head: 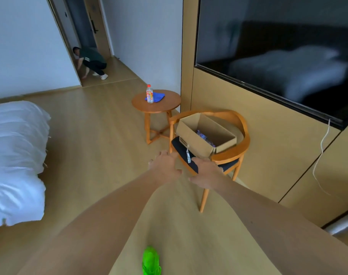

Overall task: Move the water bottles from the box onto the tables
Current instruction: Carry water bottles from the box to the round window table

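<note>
While both bare arms stretch forward, the open brown cardboard box sits on the dark seat cushion of the curved-back wooden armchair, beyond and slightly right of the hands. Left hand: fingers spread, empty, holding nothing, hovering near the chair's front-left corner. Right hand: fingers loosely extended, also empty, over the front edge of the seat, just short of the box's near wall. Inside the box, clear plastic water bottles lie on their sides at the bottom, blurred; count cannot be told. Their long axis appears to run roughly along the box's length, away and to the right. Judgement: the right hand is the nearer to the box opening and would have to go up over the near wall, then down. One clear bottle with a red cap and coloured label already stands upright on the small round wooden side table, touching a folded blue cloth, well left of and beyond the box.
</note>
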{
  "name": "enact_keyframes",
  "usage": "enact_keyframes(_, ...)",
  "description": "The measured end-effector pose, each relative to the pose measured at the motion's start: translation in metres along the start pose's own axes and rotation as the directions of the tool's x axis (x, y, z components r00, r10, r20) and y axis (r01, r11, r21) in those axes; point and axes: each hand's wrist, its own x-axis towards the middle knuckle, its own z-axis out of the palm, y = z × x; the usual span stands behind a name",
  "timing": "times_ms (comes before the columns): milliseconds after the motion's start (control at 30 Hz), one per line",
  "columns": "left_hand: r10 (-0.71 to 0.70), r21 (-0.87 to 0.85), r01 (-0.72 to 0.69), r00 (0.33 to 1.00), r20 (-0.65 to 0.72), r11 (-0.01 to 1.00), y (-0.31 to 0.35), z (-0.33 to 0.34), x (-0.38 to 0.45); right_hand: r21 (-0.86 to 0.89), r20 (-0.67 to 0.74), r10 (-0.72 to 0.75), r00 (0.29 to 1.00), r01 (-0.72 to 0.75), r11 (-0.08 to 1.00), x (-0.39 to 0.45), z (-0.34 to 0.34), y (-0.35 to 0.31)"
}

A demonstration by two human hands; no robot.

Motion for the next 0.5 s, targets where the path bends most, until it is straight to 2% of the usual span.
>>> enact_keyframes(133, 0.062, -0.048, -0.060, 0.998, 0.032, 0.997, -0.026, -0.004, 0.100, 0.059, -0.013, 0.072, 0.997, -0.071, 0.996, 0.090, -0.005, -0.004)
enact_keyframes(300, 0.125, -0.055, -0.119, 0.985, 0.119, 0.991, -0.053, -0.014, 0.209, 0.106, 0.035, 0.185, 0.982, -0.188, 0.976, 0.179, -0.013, -0.010)
enact_keyframes(500, 0.213, -0.060, -0.206, 0.959, 0.186, 0.977, -0.056, -0.014, 0.313, 0.148, 0.063, 0.283, 0.957, -0.289, 0.946, 0.263, -0.015, 0.000)
